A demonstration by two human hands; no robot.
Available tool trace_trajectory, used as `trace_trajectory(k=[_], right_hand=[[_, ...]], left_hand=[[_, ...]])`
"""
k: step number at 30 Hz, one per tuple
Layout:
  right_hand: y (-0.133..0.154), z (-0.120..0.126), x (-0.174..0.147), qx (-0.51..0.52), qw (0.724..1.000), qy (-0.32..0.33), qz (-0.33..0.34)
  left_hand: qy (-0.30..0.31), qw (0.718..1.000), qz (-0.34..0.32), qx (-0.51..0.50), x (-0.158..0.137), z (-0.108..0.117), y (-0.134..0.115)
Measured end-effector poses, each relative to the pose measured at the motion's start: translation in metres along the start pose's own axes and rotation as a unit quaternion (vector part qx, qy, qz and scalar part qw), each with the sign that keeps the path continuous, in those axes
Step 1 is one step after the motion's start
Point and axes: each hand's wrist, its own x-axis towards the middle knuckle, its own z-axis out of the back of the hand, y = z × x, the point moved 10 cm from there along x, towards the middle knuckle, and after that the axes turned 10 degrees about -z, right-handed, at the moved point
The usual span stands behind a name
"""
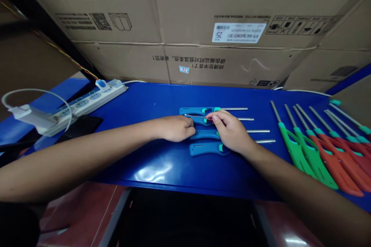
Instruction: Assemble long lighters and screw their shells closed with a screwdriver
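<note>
Several blue gas lighters with long metal barrels lie in a row on the blue table; the nearest blue lighter (207, 148) is in plain sight. My right hand (232, 129) is closed round the red handle of a small screwdriver (197, 116), whose thin shaft points left above the second blue lighter (201, 120) from the back. Beside that lighter's handle end, my left hand (177, 128) is curled into a fist; what its fingers hold, if anything, is hidden. The farthest blue lighter (193, 110) lies just beyond both hands.
At the right lie green lighters (298, 154) and several red lighters (333, 162). A white power strip (87, 104) with a plugged-in charger (31, 117) and cable stands at the left. A large cardboard box (162, 54) walls off the table's back edge.
</note>
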Motion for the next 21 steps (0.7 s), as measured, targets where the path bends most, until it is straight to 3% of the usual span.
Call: trace_trajectory(k=[5, 8, 11, 15, 21], right_hand=[[-0.001, -0.002, -0.003, 0.008, 1.000, 0.002, -0.002], [-0.003, -0.001, -0.003, 0.018, 1.000, -0.003, -0.006], [-0.004, 0.001, -0.002, 0.017, 1.000, -0.010, -0.009], [-0.005, 0.001, -0.001, 0.019, 1.000, -0.016, -0.011], [-0.001, 0.001, -0.003, 0.012, 1.000, -0.019, 0.000]], left_hand=[[-0.012, 0.997, -0.079, -0.004, -0.001, 0.005, -0.008], [-0.050, 0.984, -0.158, 0.069, -0.006, 0.014, -0.019], [-0.075, 0.952, -0.240, 0.176, -0.014, 0.017, -0.038], [-0.045, 0.913, -0.273, 0.301, -0.019, 0.008, -0.051], [-0.016, 0.891, -0.295, 0.345, -0.014, 0.003, -0.059]])
